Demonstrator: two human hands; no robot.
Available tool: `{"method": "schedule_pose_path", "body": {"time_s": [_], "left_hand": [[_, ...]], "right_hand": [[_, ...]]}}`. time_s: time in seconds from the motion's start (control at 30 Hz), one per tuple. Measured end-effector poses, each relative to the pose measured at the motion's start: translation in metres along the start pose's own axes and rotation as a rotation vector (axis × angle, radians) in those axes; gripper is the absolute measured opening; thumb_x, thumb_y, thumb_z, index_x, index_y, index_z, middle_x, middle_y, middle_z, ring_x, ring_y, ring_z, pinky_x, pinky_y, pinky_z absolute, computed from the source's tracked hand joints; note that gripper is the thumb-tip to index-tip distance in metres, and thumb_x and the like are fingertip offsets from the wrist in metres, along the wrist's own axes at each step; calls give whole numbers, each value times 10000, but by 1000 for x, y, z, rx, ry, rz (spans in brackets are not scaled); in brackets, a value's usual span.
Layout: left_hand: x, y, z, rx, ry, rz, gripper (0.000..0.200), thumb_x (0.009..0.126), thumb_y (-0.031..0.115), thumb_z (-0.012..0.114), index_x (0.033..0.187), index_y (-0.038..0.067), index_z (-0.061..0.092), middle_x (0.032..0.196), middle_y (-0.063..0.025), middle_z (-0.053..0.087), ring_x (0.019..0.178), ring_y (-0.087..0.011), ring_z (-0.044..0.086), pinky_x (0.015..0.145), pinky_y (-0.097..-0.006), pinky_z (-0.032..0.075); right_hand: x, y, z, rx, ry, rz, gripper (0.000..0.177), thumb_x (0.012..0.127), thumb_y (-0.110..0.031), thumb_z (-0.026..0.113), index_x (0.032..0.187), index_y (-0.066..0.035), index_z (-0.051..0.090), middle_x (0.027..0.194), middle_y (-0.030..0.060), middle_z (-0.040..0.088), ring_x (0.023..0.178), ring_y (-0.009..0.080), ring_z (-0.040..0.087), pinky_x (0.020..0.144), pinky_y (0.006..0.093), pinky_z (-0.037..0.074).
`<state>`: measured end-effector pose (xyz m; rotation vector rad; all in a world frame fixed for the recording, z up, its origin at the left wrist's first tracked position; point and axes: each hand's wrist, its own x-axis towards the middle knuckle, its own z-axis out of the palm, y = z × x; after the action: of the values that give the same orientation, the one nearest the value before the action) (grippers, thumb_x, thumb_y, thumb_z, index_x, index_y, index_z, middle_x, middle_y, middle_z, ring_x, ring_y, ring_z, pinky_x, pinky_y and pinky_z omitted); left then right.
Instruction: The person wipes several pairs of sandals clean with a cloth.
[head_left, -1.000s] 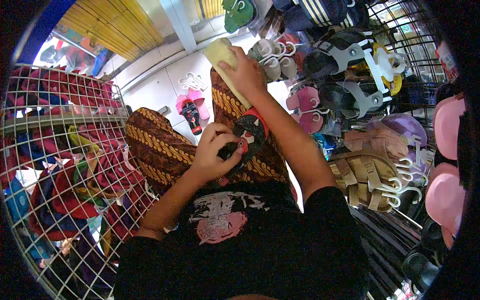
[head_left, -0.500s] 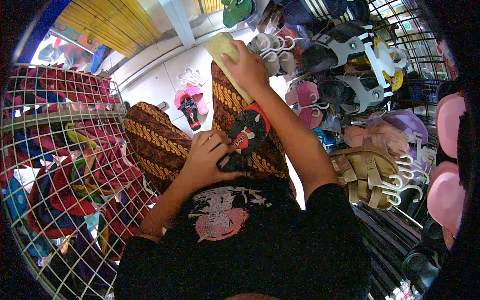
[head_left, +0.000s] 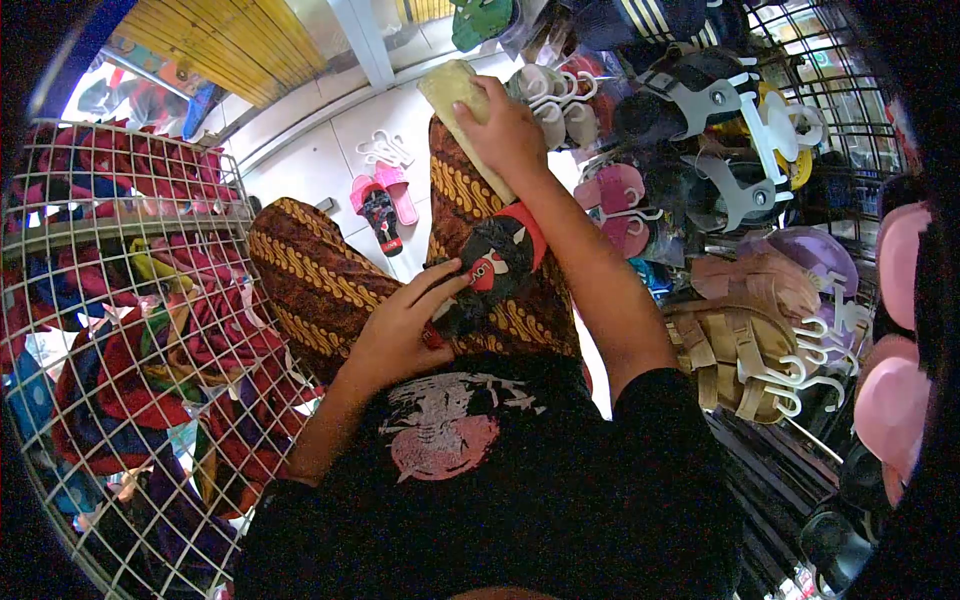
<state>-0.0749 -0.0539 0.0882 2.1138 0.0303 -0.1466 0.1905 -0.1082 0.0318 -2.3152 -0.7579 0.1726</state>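
A black-and-red slide sandal (head_left: 487, 262) with a heart and lettering on its strap lies across my lap. My left hand (head_left: 405, 315) grips its near end, fingers over the top and thumb toward my shirt. In my right hand (head_left: 505, 130) is a folded pale yellow cloth (head_left: 455, 95), held above my right knee beyond the sandal. Part of the sandal's sole is hidden under my left fingers. On the floor between my knees lie a matching black-and-red sandal (head_left: 382, 222) and a pink sandal (head_left: 402, 197), close together.
White hangers (head_left: 388, 150) lie on the tiles past the pink sandal. To the left stands a wire rack (head_left: 150, 330) packed with colourful straps. Hung sandals crowd the right side, including brown ones (head_left: 735, 350) and pink ones (head_left: 615, 205). A green sandal (head_left: 482, 22) is at the top.
My left hand has shifted slightly left and its fingers have straightened over the sandal. The sandal has turned a little. My right hand has moved slightly right with the cloth.
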Motion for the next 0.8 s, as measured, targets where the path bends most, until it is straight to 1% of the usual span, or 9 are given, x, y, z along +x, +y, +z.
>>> {"method": "schedule_pose_path", "body": {"time_s": [0.17, 0.2, 0.3, 0.4, 0.43, 0.53, 0.57, 0.67, 0.8], "left_hand": [[-4, -21, -14, -174, 109, 70, 832, 612, 20, 751, 1402, 83, 494, 1437, -132, 495, 1306, -279, 512, 1041, -405, 457], [-7, -25, -23, -411, 96, 31, 861, 617, -4, 735, 1432, 72, 467, 1425, -109, 512, 1269, -247, 539, 976, -395, 509], [-4, -45, -26, -958, 176, -197, 787, 719, -17, 647, 1463, 9, 392, 1385, -160, 520, 1153, -314, 615, 842, -360, 587], [23, -38, -31, -1396, 321, -117, 485, 838, 15, 445, 1317, -51, 412, 1332, -263, 521, 1094, -402, 638, 745, -419, 596], [32, -29, -35, -1475, 370, -87, 377, 886, 47, 390, 1258, -12, 399, 1319, -280, 522, 1067, -416, 646, 693, -411, 587], [48, -59, -25, -1787, 379, -89, 424, 921, 84, 372, 1337, 19, 320, 1322, -279, 520, 1059, -412, 650, 650, -391, 574], [50, -74, -20, -1827, 346, -108, 520, 953, 118, 381, 1427, 47, 180, 1330, -278, 513, 1059, -403, 651, 646, -384, 579], [48, -91, -11, -1678, 322, 1, 583, 966, 145, 415, 1465, 40, 133, 1332, -276, 511, 1052, -392, 656, 643, -374, 585], [47, -91, -12, -1385, 457, -76, 568, 924, 42, 512, 1437, 1, 272, 1304, -247, 522, 1030, -364, 673, 665, -362, 597]], "right_hand": [[6, 14, 0, 162, 21, 46, 487, 889, -398, 666, 1278, -134, 538, 1073, 226, 678, 1003, 422, 649, 866, 442, 505], [7, 23, 2, 200, 63, 13, 500, 887, -402, 669, 1280, -126, 528, 1082, 235, 670, 1005, 430, 644, 866, 459, 505], [15, 48, 10, 286, 120, -36, 533, 889, -406, 670, 1293, -99, 506, 1133, 253, 641, 1036, 438, 624, 886, 483, 496], [3, 49, 1, 269, 68, 41, 551, 907, -392, 659, 1321, -69, 492, 1216, 248, 610, 1110, 413, 600, 938, 462, 473], [-1, 50, -2, 244, 64, 52, 559, 912, -388, 655, 1329, -58, 485, 1235, 243, 603, 1125, 404, 596, 949, 457, 467], [-25, 52, -9, 169, 86, 72, 570, 919, -362, 659, 1346, -35, 470, 1254, 232, 598, 1151, 390, 587, 977, 440, 456], [-34, 53, -11, 144, 98, 79, 572, 920, -351, 663, 1351, -29, 466, 1254, 228, 600, 1157, 388, 585, 985, 435, 453], [-62, 45, -23, 186, 61, 59, 574, 912, -317, 682, 1353, -22, 462, 1283, 234, 581, 1175, 385, 573, 1000, 420, 450], [-82, 45, -30, 194, 35, 49, 573, 913, -287, 683, 1357, -11, 448, 1332, 246, 531, 1218, 401, 531, 1016, 441, 430]]}}
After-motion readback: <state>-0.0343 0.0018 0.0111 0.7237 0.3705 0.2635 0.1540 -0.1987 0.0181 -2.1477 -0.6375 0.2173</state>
